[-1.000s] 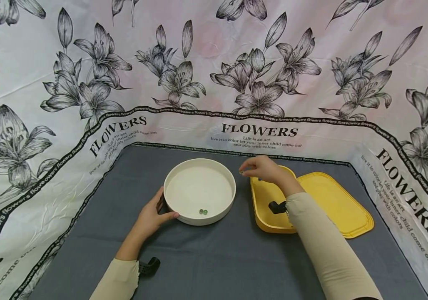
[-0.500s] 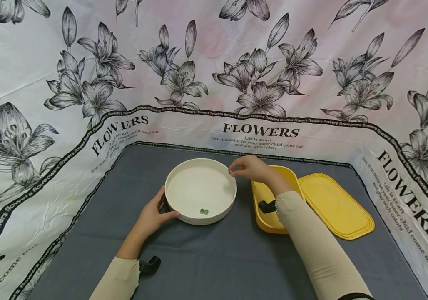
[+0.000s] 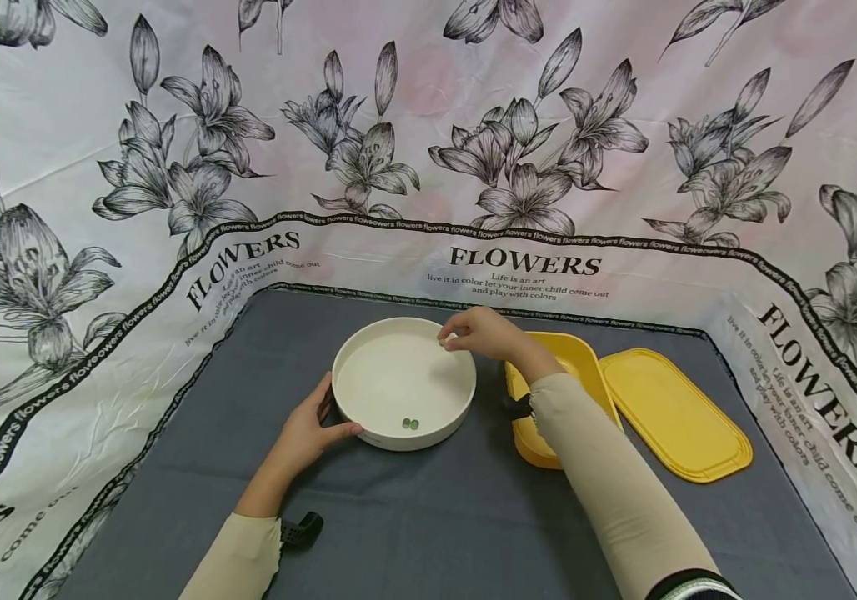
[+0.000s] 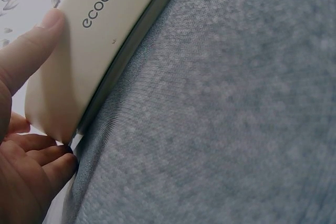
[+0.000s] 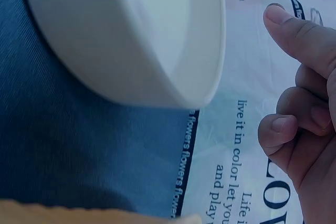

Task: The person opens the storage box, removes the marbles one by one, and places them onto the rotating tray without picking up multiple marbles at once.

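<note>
A round cream dish (image 3: 391,367) with low walls sits on the dark grey cloth. On its floor near the front lie two small green round beads (image 3: 409,423). My left hand (image 3: 304,433) grips the dish's left side; in the left wrist view the thumb (image 4: 39,43) lies on the wall marked "ecoco", the other fingers around the lower edge. Over the far right rim is my right hand (image 3: 484,332), thumb and forefinger pinching a small round bead (image 3: 442,341). In the right wrist view that bead is hidden, with the thumb (image 5: 294,32) beyond the dish's rim.
To the right of the dish stands an open yellow box (image 3: 578,354), partly covered by my right forearm. Its yellow lid (image 3: 676,414) lies flat beside it. A flower-printed cloth (image 3: 368,242) rises behind and at both sides.
My right hand has moved left from above the yellow box's far end to over the dish's rim, carrying the small bead. The left hand has kept its grip on the dish.
</note>
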Motion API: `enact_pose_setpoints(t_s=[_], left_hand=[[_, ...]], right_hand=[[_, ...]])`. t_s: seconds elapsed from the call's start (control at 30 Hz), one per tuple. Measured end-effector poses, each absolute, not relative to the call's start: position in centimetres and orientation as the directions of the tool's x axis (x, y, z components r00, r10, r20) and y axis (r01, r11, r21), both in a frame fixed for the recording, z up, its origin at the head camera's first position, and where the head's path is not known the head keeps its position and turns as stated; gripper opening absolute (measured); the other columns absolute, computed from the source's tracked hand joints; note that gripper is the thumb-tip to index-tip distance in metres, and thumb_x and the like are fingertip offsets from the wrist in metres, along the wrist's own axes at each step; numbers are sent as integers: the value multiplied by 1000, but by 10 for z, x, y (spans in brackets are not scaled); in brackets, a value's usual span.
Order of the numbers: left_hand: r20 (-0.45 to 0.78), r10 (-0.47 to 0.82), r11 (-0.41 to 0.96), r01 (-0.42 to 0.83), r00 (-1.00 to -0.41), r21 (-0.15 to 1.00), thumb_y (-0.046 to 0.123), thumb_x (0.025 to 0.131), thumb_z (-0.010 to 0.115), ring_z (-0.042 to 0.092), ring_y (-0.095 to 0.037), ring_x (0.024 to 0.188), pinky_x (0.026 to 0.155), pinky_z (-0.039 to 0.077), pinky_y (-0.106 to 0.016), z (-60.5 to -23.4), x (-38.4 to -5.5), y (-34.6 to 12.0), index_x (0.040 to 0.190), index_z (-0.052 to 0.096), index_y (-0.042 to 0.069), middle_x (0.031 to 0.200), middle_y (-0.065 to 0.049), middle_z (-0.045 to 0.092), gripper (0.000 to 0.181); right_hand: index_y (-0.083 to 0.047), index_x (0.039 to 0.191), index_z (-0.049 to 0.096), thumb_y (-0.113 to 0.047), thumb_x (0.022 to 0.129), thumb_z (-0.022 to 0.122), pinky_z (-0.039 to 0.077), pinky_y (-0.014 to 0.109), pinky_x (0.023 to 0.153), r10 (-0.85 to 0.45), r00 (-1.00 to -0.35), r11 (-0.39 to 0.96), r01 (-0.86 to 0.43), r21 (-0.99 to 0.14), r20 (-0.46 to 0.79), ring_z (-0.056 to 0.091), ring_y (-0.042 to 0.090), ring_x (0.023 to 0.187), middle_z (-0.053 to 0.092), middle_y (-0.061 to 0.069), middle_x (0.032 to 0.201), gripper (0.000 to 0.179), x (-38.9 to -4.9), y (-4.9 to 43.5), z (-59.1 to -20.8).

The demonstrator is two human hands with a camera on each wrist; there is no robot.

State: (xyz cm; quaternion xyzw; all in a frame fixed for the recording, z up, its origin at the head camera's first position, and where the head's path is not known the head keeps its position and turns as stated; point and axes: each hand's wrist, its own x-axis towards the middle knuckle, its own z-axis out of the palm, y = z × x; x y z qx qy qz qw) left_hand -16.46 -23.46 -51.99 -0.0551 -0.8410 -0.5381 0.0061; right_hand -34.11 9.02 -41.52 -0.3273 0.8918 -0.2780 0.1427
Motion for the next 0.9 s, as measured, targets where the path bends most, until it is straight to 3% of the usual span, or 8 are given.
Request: enact_pose_setpoints(t_s=[0.27, 0.57, 0.9], left_hand=[[69, 85, 418, 99, -994, 903, 36, 79, 90, 27, -31, 155, 124, 31, -47, -520, -165, -234, 166, 11, 8, 168, -15, 24, 120], [52, 81, 430, 82, -995, 899, 38, 79, 89, 26, -29, 155, 124, 32, -46, -519, -167, -233, 166, 10, 8, 169, -14, 23, 122], [30, 67, 436, 56, -997, 898, 37, 80, 89, 26, -29, 155, 124, 31, -45, -517, -166, -232, 166, 9, 9, 169, -14, 23, 121]], right_hand=[[-21, 114, 79, -27, 97, 74, 48, 31, 64, -686, -723, 611, -518, -599, -75, 53, 20, 78, 66, 1, 88, 19, -348, 70, -419], [-14, 117, 78, -24, 96, 75, 47, 31, 66, -708, -702, 597, -533, -600, -80, 51, 20, 80, 67, 1, 88, 23, -358, 53, -424], [-18, 113, 79, -25, 95, 76, 46, 28, 66, -726, -679, 599, -549, -583, -106, 51, 17, 80, 67, -1, 88, 19, -367, 39, -436]])
